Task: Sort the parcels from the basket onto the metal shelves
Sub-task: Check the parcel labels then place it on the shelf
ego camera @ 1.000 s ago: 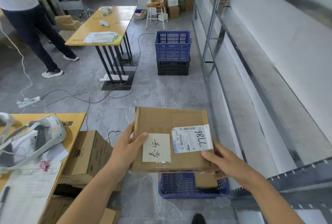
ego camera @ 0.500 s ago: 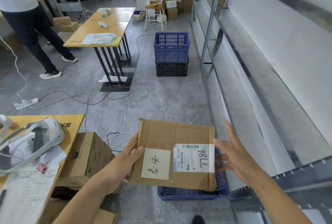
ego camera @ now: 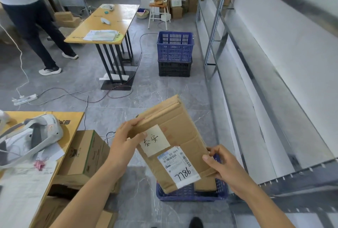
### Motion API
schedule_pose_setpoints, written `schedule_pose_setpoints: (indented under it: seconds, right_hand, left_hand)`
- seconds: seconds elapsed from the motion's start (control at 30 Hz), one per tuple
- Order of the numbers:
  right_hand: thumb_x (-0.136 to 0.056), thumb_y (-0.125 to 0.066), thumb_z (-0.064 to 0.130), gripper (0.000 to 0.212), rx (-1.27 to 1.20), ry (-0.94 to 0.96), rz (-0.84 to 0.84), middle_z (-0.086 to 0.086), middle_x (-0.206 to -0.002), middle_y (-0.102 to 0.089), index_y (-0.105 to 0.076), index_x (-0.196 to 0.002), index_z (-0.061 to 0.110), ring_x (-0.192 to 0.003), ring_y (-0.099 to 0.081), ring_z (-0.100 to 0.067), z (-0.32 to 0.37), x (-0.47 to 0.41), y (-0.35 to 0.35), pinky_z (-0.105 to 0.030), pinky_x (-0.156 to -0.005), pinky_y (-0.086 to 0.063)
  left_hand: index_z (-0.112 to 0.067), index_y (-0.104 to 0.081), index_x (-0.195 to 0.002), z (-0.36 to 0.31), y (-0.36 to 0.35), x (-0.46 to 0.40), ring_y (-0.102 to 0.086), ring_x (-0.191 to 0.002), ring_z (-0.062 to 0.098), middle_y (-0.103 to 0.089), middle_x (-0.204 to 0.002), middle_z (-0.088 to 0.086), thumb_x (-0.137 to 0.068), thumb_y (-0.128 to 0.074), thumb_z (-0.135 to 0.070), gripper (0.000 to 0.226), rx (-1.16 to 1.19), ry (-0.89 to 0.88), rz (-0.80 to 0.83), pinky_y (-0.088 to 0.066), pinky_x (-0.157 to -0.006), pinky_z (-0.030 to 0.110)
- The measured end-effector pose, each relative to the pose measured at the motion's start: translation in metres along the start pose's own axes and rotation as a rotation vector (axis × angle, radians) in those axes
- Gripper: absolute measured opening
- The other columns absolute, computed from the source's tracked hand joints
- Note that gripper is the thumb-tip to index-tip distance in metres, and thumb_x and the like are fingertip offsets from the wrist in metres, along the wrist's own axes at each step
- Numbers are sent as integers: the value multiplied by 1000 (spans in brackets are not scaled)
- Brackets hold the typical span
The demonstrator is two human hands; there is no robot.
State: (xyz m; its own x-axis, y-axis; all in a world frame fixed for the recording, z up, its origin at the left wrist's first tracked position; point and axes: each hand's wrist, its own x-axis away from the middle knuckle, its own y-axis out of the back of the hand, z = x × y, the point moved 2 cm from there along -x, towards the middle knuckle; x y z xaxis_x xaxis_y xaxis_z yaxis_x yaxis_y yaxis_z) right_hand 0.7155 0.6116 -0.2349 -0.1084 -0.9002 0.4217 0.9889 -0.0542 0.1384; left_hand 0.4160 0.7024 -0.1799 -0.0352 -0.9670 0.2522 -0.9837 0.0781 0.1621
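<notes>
Both hands hold one flat cardboard parcel point(ego camera: 170, 141) in the air: the left hand point(ego camera: 126, 140) has its fingers wrapped over the upper left edge and its thumb on the face by the handwritten slip, while the right hand point(ego camera: 222, 163) grips the lower right edge. That parcel is tilted, its far end toward the metal shelves point(ego camera: 274, 88) on the right, and it hangs above the blue basket point(ego camera: 192, 194) on the floor. Another brown parcel point(ego camera: 204, 184) shows inside the basket beneath it. The near shelf boards look bare; small boxes sit only at the far end. Sorting appears barely begun, with this parcel still unplaced.
</notes>
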Motion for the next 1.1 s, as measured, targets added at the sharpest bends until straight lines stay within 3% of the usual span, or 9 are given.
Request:
schedule_pose_setpoints:
  seconds: [0.1,0.2,0.27,0.37,0.43,0.53,0.77,0.9,1.1]
  right_hand:
    - [-68,-87,59,59,-43,37,0,9,-130,-70,-65,-122,47,-121,-69,-18,0,3,-9,-50,-96,-60]
    - [-89,-76,24,63,-79,-3,75,6,-128,-75,-53,-146,36,-112,-74,-14,-2,4,-16,-32,-86,-63]
    - [-97,-69,21,56,-41,-35,130,18,-120,-78,-50,-146,41,-106,-76,-8,0,8,-19,-26,-82,-63]
    - [-103,-58,32,43,70,-47,164,45,-113,-68,-45,-139,51,-109,-66,14,6,14,-18,-16,-100,-53]
    - [-101,-51,48,38,157,-35,160,39,-116,-67,-41,-136,58,-116,-59,16,10,17,-15,-10,-101,-46]
    - [-87,-43,71,59,231,11,115,10,-129,-55,-44,-144,57,-126,-47,5,5,14,-4,-20,-108,-41]
    - [-105,-52,33,19,-135,-7,-32,13,-125,-73,-59,-122,38,-112,-71,-5,0,13,14,-40,-101,-57]
    - [-103,-53,36,34,-203,-5,-37,28,-126,-70,-52,-132,53,-114,-67,6,0,11,35,-30,-101,-52]
    - [-107,-47,30,47,-222,43,-53,24,-141,-65,-45,-151,43,-131,-60,1,9,10,66,-36,-116,-43]
  left_hand:
    - [-58,-51,-136,4,-7,1,-63,-122,27,-64,-133,-1,-95,-65,0,72,93,-18,-3,-57,-96,47]
    - [-55,-16,-158,9,-17,4,-57,-137,15,-58,-152,-8,-95,-66,2,99,122,26,47,-53,-105,55]
    - [-46,-26,-159,11,-27,7,-61,-133,10,-61,-149,-12,-94,-67,-2,89,85,45,89,-51,-110,52]
    - [-47,-40,-153,16,-36,13,-72,-118,10,-75,-130,-16,-96,-61,6,81,102,96,161,-54,-107,45]
    - [-53,-38,-153,20,-37,13,-72,-119,12,-75,-128,-19,-96,-62,5,85,90,134,180,-53,-108,46]
    - [-63,-34,-151,22,-39,11,-70,-121,12,-70,-135,-18,-95,-66,3,92,89,169,154,-53,-107,44]
    - [-67,-37,-146,19,-68,10,-70,-120,13,-72,-133,-15,-96,-66,-3,86,107,192,213,-56,-97,41]
    - [-57,-47,-143,12,-87,3,-73,-114,10,-74,-128,-19,-90,-74,-13,74,111,181,248,-55,-86,36]
    - [-39,-57,-137,-4,-122,-12,-74,-110,8,-77,-125,-16,-97,-66,-10,51,112,165,296,-54,-82,31]
